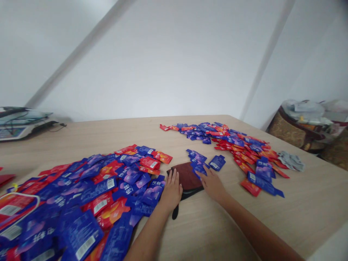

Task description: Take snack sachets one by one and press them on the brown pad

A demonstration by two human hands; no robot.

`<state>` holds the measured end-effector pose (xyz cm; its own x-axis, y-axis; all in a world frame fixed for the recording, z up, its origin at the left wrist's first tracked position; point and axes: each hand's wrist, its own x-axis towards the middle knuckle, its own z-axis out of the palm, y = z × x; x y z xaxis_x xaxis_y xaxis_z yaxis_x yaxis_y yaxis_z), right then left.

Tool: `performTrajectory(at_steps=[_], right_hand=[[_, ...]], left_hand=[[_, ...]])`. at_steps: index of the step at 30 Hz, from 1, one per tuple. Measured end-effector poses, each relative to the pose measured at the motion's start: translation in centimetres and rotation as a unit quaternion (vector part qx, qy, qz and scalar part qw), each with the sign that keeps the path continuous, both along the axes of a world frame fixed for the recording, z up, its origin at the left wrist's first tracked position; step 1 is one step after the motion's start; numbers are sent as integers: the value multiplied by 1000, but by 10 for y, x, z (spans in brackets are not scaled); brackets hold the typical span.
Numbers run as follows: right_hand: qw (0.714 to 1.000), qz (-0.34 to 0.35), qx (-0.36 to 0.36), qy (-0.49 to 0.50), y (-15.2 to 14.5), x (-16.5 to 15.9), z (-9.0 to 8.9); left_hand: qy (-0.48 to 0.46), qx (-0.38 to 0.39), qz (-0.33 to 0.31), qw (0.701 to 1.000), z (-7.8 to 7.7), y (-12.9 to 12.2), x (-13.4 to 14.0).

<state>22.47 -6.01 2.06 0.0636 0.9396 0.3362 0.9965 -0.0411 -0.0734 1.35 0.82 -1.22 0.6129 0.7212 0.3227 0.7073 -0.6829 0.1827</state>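
The brown pouch (188, 174) lies between both hands (172, 189).

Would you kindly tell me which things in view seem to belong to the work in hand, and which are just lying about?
Likely part of the work:
brown pouch, under the left hand
blue packet at the right hand
left packet pile
right packet pile

Probably just lying about:
crumpled grey item beside the right pile
device at far left
plastic bags at far right
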Motion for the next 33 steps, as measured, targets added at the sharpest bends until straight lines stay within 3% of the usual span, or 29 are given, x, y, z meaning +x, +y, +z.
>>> performTrajectory(at_steps=[4,8,10,13,18,21,28,31,33], right_hand=[[996,-5,90,12,-2,-8,16],[984,119,113,70,-4,-33,33],[979,139,110,99,0,-43,35],[986,93,100,95,9,-50,23],[999,6,35,36,25,-43,-16],[1000,-11,9,28,29,-28,-20],[995,-64,-74,34,34,-6,10],[984,-47,-79,155,41,-15,28],[947,34,-83,307,51,-26,43]], left_hand=[[-5,-3,-1,1000,2,-1,0],[-2,-13,0,1000,4,-2,0],[-3,-13,-4,1000,4,-2,0],[-2,-12,-1,1000,5,-2,0],[7,-14,-5,1000,5,-2,-1],[2,-14,-7,1000,5,-2,-1],[8,-24,1,1000,7,-3,0],[13,-31,3,999,12,-4,0],[12,-34,2,999,14,-5,-1]])
